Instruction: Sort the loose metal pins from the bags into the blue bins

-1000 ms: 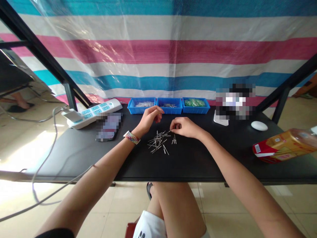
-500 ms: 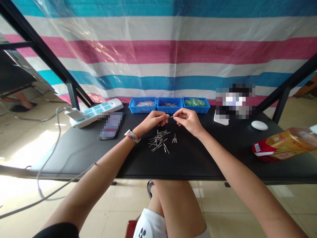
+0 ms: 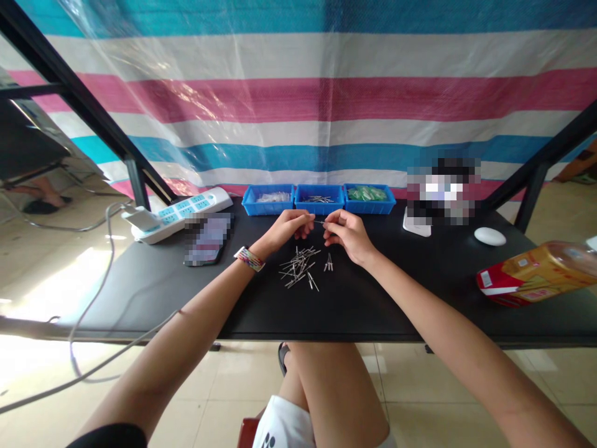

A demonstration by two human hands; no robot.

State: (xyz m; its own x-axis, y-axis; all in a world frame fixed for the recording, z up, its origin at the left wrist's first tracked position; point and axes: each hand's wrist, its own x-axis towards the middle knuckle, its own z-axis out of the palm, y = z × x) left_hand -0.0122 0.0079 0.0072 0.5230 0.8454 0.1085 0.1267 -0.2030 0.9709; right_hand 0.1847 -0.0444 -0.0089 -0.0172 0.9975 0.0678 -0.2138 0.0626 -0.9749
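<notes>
My left hand point(image 3: 293, 225) and my right hand point(image 3: 347, 233) meet above the black table, both in a closed pinch. Between their fingertips stretches a thin metal pin, which looks like the stem of a blind rivet point(image 3: 319, 222); its ends are hidden by the fingers. Below my left hand lies a loose pile of silver blind rivets point(image 3: 298, 266). A smaller group of rivets point(image 3: 329, 264) rests apart, to the right of the pile. Behind the hands, the middle blue bin point(image 3: 319, 208) holds more rivets.
Left of it stands a blue bin point(image 3: 268, 209) with clear plastic pieces, right of it a blue bin point(image 3: 369, 208) with green packets. A power strip point(image 3: 181, 210) and phone point(image 3: 209, 239) lie left. A white mouse-like object point(image 3: 489, 236) and drink bottle point(image 3: 527, 274) are right.
My right hand has shifted slightly left and down, its fingers curling more. A thin pin now shows between the hands, where a thicker piece showed before. The pile is unchanged.
</notes>
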